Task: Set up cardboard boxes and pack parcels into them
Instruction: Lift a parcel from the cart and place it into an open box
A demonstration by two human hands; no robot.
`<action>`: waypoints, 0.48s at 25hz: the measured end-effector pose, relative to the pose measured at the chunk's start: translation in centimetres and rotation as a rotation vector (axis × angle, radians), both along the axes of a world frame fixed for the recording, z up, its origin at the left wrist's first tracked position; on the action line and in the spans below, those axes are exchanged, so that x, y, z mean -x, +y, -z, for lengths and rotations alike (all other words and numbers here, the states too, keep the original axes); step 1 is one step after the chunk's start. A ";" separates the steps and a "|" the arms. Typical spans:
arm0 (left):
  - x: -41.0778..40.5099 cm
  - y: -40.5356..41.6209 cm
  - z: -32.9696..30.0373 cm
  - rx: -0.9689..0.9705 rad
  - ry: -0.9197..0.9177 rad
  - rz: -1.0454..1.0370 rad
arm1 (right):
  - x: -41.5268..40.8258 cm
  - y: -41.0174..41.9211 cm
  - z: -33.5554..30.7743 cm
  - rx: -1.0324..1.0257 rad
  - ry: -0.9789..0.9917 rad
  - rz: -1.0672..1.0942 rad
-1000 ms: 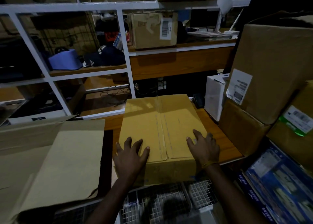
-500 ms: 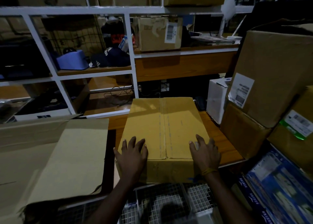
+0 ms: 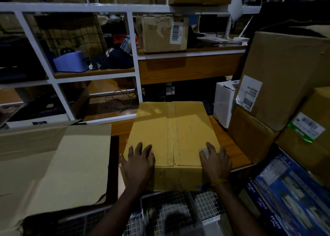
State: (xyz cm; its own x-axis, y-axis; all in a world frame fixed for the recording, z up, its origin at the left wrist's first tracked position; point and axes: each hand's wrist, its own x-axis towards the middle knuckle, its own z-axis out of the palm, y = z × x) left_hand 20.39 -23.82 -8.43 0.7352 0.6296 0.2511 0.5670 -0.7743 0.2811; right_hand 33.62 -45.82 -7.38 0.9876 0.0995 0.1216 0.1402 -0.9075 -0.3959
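Observation:
A closed yellow-brown cardboard box (image 3: 178, 134) sits on the wooden table (image 3: 232, 146) in the middle, its two top flaps meeting along a centre seam. My left hand (image 3: 138, 161) lies flat on the near left corner of the box top, fingers spread. My right hand (image 3: 215, 160) presses flat on the near right corner, fingers straight, a yellow band at its wrist. Neither hand holds anything.
A large open carton with a raised flap (image 3: 59, 162) fills the left. Stacked brown cartons (image 3: 285, 78) and a white box (image 3: 224, 102) crowd the right. A white wire basket (image 3: 178, 210) sits below the table edge. White shelving (image 3: 132, 57) with goods stands behind. A blue printed box (image 3: 292, 196) lies at the lower right.
Both hands have shifted slightly outward towards the near corners of the box top. The box stays where it was.

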 end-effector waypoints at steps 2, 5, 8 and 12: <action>0.0 0.1 -0.1 0.002 0.034 0.017 | 0.3 0.0 -0.3 0.010 0.011 0.009; -0.3 0.1 -0.5 0.040 0.050 0.017 | 1.1 0.2 -0.7 0.026 0.066 0.024; -0.6 -1.2 -0.7 0.076 0.083 -0.008 | 2.1 0.3 -1.2 0.059 0.151 0.026; -1.0 -4.1 -0.7 0.051 0.092 0.165 | 2.7 0.0 -2.8 0.092 0.248 -0.057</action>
